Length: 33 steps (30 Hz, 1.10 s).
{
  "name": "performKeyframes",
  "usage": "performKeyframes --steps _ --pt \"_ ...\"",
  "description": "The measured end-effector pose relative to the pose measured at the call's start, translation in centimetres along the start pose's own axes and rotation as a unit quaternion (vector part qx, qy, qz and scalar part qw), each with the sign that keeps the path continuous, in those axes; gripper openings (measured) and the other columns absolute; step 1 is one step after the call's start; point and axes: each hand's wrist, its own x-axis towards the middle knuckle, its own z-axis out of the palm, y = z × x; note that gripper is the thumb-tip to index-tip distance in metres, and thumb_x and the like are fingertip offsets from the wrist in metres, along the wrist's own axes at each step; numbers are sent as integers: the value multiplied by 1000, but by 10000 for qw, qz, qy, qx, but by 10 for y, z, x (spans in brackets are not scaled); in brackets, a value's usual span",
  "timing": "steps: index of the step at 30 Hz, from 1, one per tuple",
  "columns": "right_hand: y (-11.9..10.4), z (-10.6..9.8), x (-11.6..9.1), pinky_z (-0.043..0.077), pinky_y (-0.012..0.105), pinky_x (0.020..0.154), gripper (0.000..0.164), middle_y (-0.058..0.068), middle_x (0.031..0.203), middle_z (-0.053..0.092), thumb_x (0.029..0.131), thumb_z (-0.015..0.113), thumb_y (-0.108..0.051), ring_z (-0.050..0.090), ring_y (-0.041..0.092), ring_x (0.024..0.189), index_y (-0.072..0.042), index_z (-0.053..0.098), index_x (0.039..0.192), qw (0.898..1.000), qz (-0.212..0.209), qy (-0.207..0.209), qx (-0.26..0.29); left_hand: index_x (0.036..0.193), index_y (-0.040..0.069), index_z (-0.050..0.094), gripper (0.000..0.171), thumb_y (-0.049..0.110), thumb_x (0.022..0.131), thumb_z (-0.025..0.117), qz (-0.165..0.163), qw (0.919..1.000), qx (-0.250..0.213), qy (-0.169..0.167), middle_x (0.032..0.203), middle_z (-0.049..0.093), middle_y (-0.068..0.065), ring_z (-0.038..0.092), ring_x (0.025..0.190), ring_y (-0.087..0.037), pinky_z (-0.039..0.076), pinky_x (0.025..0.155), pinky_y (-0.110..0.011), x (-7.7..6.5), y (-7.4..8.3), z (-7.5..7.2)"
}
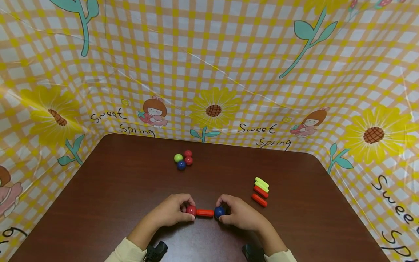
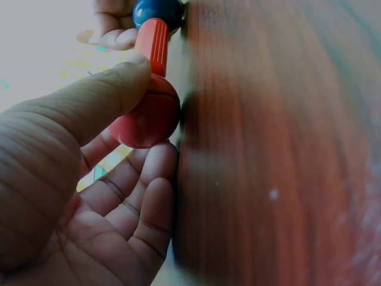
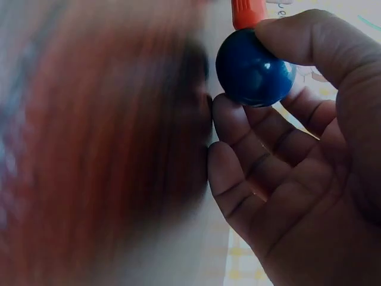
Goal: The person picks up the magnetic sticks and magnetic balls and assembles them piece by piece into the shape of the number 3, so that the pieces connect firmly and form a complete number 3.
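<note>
Near the front of the table, my left hand (image 1: 173, 211) pinches a red ball (image 1: 191, 210) between thumb and fingers. Opposite it, my right hand (image 1: 242, 213) pinches a blue ball (image 1: 219, 212) the same way. A ribbed red stick (image 1: 205, 213) lies in line between the two balls, its ends touching them. In the left wrist view the thumb presses on the red ball (image 2: 146, 116) close to the stick (image 2: 152, 46). In the right wrist view the thumb lies on top of the blue ball (image 3: 253, 68), by the stick's end (image 3: 247, 13).
Farther back sits a cluster of balls: a green ball (image 1: 178, 158), a blue ball (image 1: 181, 165) and two red balls (image 1: 188, 161). To the right lie two yellow-green sticks (image 1: 261, 182) and two red sticks (image 1: 259, 200). A checked cloth (image 1: 212, 65) surrounds the brown table (image 1: 131, 174).
</note>
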Motion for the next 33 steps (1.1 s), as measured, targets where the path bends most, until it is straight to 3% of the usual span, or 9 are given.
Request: performKeyframes --steps 13,20,26,33 --pt "-2 0 0 47 27 65 26 -4 91 58 86 75 -11 55 12 77 -18 56 104 9998 94 -181 73 94 15 65 25 14 79 84 18 10000 -45 2 73 56 6 51 67 -9 42 59 -25 1 0 1" --pt "-4 -3 -1 50 27 71 27 -4 95 61 86 75 -13 59 15 84 -16 59 108 9996 101 -176 211 94 15 65 24 13 80 84 29 10000 -37 7 74 56 7 51 67 -8 42 59 -25 1 2 0" --pt "-3 -11 -8 51 29 76 26 1 101 64 87 73 -11 61 20 93 -11 61 111 9995 158 199 190 94 15 65 24 14 80 84 -32 10000 -9 4 74 55 6 51 68 -10 41 60 -25 0 4 -1" --pt "11 -32 -20 50 35 77 25 4 103 65 87 75 -14 61 21 93 -9 62 108 9945 471 903 -232 95 15 65 24 14 80 84 -62 10000 -22 -11 75 56 5 51 69 -10 42 60 -25 -2 4 -1"
